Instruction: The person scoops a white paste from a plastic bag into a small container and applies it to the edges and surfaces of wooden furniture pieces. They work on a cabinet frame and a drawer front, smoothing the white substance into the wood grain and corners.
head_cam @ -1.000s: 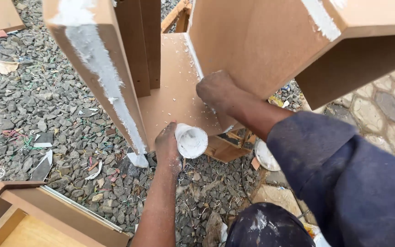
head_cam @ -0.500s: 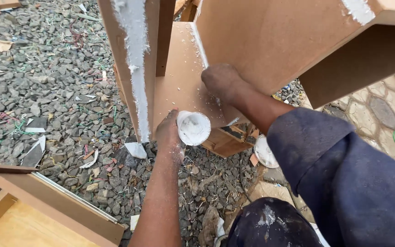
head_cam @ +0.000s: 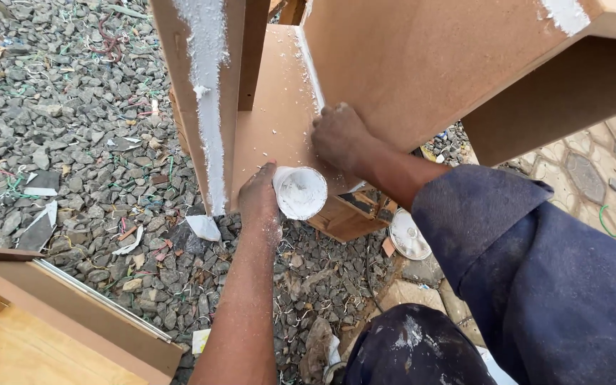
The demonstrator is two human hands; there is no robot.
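My left hand (head_cam: 259,201) grips a small round tub of white filler (head_cam: 300,192), tilted so its open mouth faces me. My right hand (head_cam: 339,135) presses against the inner corner seam of a brown fibreboard cabinet (head_cam: 422,64), where a line of white filler runs up the joint. I cannot tell whether its fingers hold a tool. The cabinet's front edge (head_cam: 208,93) carries a thick white smear of filler. My blue sleeve (head_cam: 536,264) fills the lower right.
Grey gravel (head_cam: 73,128) strewn with scraps covers the ground at left. A wooden frame piece (head_cam: 58,321) lies at the lower left. A white lid (head_cam: 409,235) rests on the stones under the cabinet. Paving stones (head_cam: 607,185) show at right.
The view has shifted, so the cabinet edge now sits further right. My right hand has crept slightly up the seam. My left hand still holds the tub in the same spot.
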